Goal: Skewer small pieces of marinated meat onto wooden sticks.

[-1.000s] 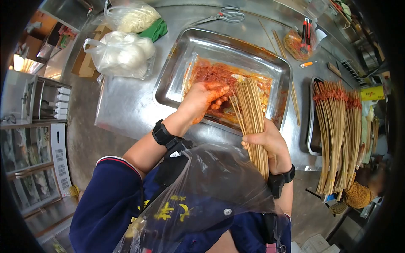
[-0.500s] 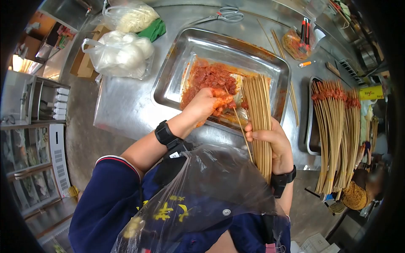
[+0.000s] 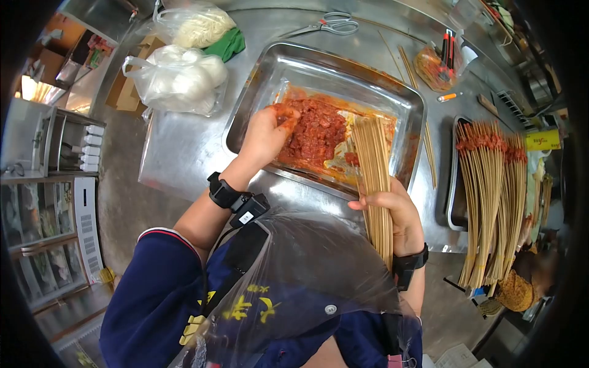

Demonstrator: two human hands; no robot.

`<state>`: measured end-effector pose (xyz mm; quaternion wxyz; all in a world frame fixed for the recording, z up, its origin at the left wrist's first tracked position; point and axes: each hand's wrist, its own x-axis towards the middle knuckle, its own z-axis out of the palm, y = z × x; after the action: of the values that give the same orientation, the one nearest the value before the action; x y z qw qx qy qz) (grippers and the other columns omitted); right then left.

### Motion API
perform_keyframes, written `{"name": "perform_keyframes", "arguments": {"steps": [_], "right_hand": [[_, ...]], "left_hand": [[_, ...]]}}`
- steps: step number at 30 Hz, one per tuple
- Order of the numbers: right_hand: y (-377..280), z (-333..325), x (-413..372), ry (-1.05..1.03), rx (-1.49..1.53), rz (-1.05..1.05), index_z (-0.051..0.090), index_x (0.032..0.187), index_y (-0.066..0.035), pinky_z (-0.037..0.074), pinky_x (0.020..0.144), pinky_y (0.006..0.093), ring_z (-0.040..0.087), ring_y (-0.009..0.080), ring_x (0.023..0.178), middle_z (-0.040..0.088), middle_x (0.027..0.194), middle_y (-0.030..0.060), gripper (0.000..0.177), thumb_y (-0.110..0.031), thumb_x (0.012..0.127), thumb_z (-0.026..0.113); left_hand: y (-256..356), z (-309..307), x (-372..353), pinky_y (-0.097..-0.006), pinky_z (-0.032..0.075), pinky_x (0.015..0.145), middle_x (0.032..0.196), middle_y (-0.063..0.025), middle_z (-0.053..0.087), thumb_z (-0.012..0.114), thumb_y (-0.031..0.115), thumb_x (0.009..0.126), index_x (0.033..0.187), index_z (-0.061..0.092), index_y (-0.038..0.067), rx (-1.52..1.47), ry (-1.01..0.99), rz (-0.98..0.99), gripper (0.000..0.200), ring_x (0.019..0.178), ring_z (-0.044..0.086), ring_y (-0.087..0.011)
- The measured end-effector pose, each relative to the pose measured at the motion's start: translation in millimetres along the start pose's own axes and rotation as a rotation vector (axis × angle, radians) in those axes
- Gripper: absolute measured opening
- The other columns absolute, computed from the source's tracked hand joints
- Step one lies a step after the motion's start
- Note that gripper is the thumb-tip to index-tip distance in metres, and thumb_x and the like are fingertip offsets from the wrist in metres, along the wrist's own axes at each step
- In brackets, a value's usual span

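My left hand (image 3: pixel 268 134), its fingertips stained red, is at the left edge of a heap of red marinated meat (image 3: pixel 316 132). Its fingers are bent together, and what lies between them is hidden. The meat sits in a deep steel tray (image 3: pixel 248 98) smeared with red sauce. My right hand (image 3: pixel 397 214) is closed around a thick bundle of bamboo skewers (image 3: pixel 375 184), held upright over the tray's near right edge. A small piece of meat (image 3: pixel 351 159) lies beside the bundle's upper part.
Right of the tray, meat-tipped skewers (image 3: pixel 481 196) fill a second tray (image 3: pixel 453 190). Scissors (image 3: pixel 337 24), loose skewers (image 3: pixel 429 153), an orange pen-like item (image 3: pixel 449 97) and a bag with red-black cutters (image 3: pixel 437 66) lie behind. Plastic bags of white items (image 3: pixel 181 80) stand at left.
My left hand has moved left from the middle of the tray to the meat's left edge. The single skewer it held is no longer in it. My right hand still grips the bundle.
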<state>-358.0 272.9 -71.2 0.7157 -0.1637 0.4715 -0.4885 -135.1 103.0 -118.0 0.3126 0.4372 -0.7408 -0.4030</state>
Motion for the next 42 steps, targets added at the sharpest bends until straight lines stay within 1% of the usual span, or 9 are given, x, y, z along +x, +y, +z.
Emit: {"name": "perform_keyframes", "arguments": {"steps": [4, 5, 8, 12, 15, 19, 22, 31, 42], "right_hand": [[0.3, 1.9, 1.5, -0.003, -0.021, 0.019, 0.047, 0.121, 0.007, 0.054, 0.072, 0.0332, 0.060, 0.0166, 0.072, 0.056, 0.092, 0.0095, 0.059, -0.002, 0.064, 0.060], [-0.4, 3.8, 2.8, 0.002, -0.044, 0.017, 0.047, 0.120, 0.007, 0.054, 0.071, 0.0323, 0.060, 0.0166, 0.071, 0.057, 0.090, 0.0092, 0.058, -0.001, 0.064, 0.060], [-1.6, 5.8, -1.0, 0.043, -0.103, 0.020, 0.049, 0.117, 0.006, 0.053, 0.067, 0.0298, 0.061, 0.0166, 0.070, 0.057, 0.086, 0.0085, 0.055, -0.001, 0.064, 0.061], [-3.4, 8.1, -1.7, 0.072, -0.150, 0.030, 0.050, 0.114, 0.008, 0.053, 0.067, 0.0310, 0.061, 0.0169, 0.068, 0.058, 0.086, 0.0101, 0.053, -0.002, 0.063, 0.060], [-5.0, 10.6, -3.0, 0.072, -0.154, 0.034, 0.051, 0.112, 0.007, 0.052, 0.063, 0.0290, 0.060, 0.0167, 0.067, 0.057, 0.085, 0.0095, 0.049, -0.001, 0.065, 0.060], [-4.9, 15.3, -0.6, 0.061, -0.167, 0.063, 0.052, 0.109, 0.006, 0.050, 0.058, 0.0278, 0.059, 0.0162, 0.065, 0.056, 0.082, 0.0085, 0.044, 0.002, 0.067, 0.059], [-5.8, 17.9, 0.4, 0.032, -0.219, 0.056, 0.052, 0.109, 0.006, 0.050, 0.056, 0.0286, 0.059, 0.0157, 0.064, 0.055, 0.080, 0.0081, 0.043, 0.003, 0.067, 0.058], [-6.1, 18.4, 1.4, -0.026, -0.269, 0.072, 0.047, 0.116, 0.005, 0.051, 0.054, 0.0264, 0.059, 0.0154, 0.061, 0.054, 0.082, 0.0084, 0.050, 0.006, 0.067, 0.059], [-9.1, 23.4, -0.5, -0.007, -0.272, 0.053, 0.053, 0.105, 0.005, 0.048, 0.055, 0.0266, 0.058, 0.0149, 0.061, 0.056, 0.075, 0.0080, 0.039, 0.005, 0.066, 0.057]], "left_hand": [[14.8, 12.1, -7.1, -0.0279, 0.049, 0.071, 0.089, -0.0162, 0.065, 0.063, 0.007, 0.082, 0.096, 0.063, -0.003, 0.270, -0.185, -0.087, 0.018, 0.081, 0.064, -0.0201], [17.6, 17.0, -7.1, -0.0336, 0.049, 0.072, 0.084, -0.0205, 0.062, 0.064, 0.007, 0.077, 0.089, 0.062, -0.004, 0.380, -0.127, 0.063, 0.017, 0.082, 0.063, -0.0293], [32.4, 22.0, -8.9, -0.0418, 0.048, 0.069, 0.077, -0.0218, 0.060, 0.063, 0.006, 0.071, 0.079, 0.059, -0.003, 0.688, -0.207, 0.190, 0.013, 0.078, 0.059, -0.0370], [32.1, 24.4, -8.3, -0.0450, 0.047, 0.071, 0.079, -0.0199, 0.060, 0.061, 0.005, 0.068, 0.071, 0.058, -0.002, 0.713, -0.249, 0.246, 0.007, 0.080, 0.058, -0.0371], [36.0, 14.4, -9.5, -0.0409, 0.048, 0.064, 0.069, -0.0153, 0.061, 0.064, 0.009, 0.074, 0.072, 0.059, -0.003, 0.570, -0.116, 0.196, 0.014, 0.069, 0.061, -0.0331], [28.3, 8.5, -2.6, -0.0262, 0.049, 0.059, 0.076, -0.0024, 0.065, 0.060, 0.024, 0.089, 0.086, 0.065, -0.002, -0.166, -0.129, -0.097, 0.027, 0.068, 0.061, -0.0105], [30.1, 11.0, -2.2, -0.0221, 0.049, 0.056, 0.078, -0.0024, 0.064, 0.057, 0.023, 0.091, 0.094, 0.064, -0.001, -0.811, -0.181, -0.532, 0.025, 0.066, 0.060, -0.0092], [32.8, 14.8, -2.6, -0.0192, 0.046, 0.053, 0.083, -0.0019, 0.061, 0.056, 0.018, 0.091, 0.100, 0.061, 0.000, -0.932, -0.273, -0.455, 0.021, 0.064, 0.055, -0.0065], [41.4, 17.7, -4.0, -0.0208, 0.044, 0.052, 0.084, -0.0026, 0.061, 0.058, 0.015, 0.090, 0.100, 0.060, 0.000, -1.048, -0.234, -0.423, 0.019, 0.065, 0.055, -0.0089]]}}
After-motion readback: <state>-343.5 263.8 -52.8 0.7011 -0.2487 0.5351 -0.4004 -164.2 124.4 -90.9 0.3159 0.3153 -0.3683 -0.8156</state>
